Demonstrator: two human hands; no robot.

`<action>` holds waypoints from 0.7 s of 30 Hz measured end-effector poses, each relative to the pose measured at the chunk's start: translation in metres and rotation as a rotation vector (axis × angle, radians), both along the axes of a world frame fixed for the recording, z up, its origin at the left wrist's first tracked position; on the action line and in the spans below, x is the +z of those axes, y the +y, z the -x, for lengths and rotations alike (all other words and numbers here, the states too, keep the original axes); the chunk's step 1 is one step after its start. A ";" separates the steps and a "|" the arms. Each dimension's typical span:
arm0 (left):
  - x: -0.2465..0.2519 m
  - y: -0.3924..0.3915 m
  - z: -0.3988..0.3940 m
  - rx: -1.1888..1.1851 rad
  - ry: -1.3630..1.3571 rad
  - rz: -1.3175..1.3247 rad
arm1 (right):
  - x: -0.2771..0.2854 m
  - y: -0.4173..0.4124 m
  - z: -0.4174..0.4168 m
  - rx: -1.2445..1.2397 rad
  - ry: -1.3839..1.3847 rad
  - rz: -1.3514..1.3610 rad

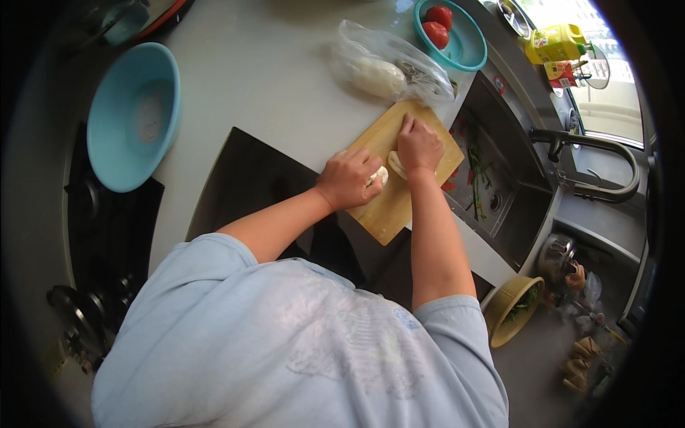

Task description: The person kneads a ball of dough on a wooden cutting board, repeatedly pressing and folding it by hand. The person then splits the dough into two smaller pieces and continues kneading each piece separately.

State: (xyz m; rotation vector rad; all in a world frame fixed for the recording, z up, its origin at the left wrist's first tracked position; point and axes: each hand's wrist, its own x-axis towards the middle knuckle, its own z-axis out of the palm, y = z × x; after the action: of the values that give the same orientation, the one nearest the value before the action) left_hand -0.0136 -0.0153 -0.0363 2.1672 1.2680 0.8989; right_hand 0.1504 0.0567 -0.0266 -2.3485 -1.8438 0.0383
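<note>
A wooden cutting board (386, 214) lies at an angle on the counter before me, beside the sink. My left hand (350, 179) is closed around a pale, dough-like lump (379, 175) over the board's left side; part of the lump shows between thumb and fingers. My right hand (420, 143) is curled over a second pale, dough-like piece (396, 163) on the board, its thumb towards the far corner. That piece sticks out to the left below the hand; its rest is hidden. A clear plastic bag (423, 69) with a whitish mass (378, 78) touches the board's far end.
Right of the board is a steel sink (527, 214) with green stems (476, 176) and a faucet (610, 192). Red tomatoes (436, 35) sit in a turquoise bowl (476, 64). A blue basin (134, 117) stands left. A yellow basket (500, 315) holds greens.
</note>
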 end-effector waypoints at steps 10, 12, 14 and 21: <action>-0.006 0.005 0.000 0.019 0.022 -0.018 | 0.004 -0.091 0.005 0.244 0.083 -0.427; -0.004 0.001 -0.001 0.021 -0.007 -0.015 | -0.003 -0.117 0.007 0.221 0.053 -0.383; -0.002 0.004 -0.003 0.016 -0.014 -0.003 | -0.003 -0.110 0.007 0.117 0.020 -0.232; 0.001 0.001 0.001 -0.006 0.006 0.020 | 0.009 -0.038 0.013 -0.134 0.077 0.088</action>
State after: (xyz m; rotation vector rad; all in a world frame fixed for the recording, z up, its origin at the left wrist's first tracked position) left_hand -0.0150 -0.0148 -0.0353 2.1582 1.2677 0.8742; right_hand 0.1377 0.0187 -0.0175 -2.4866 -1.6793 0.1956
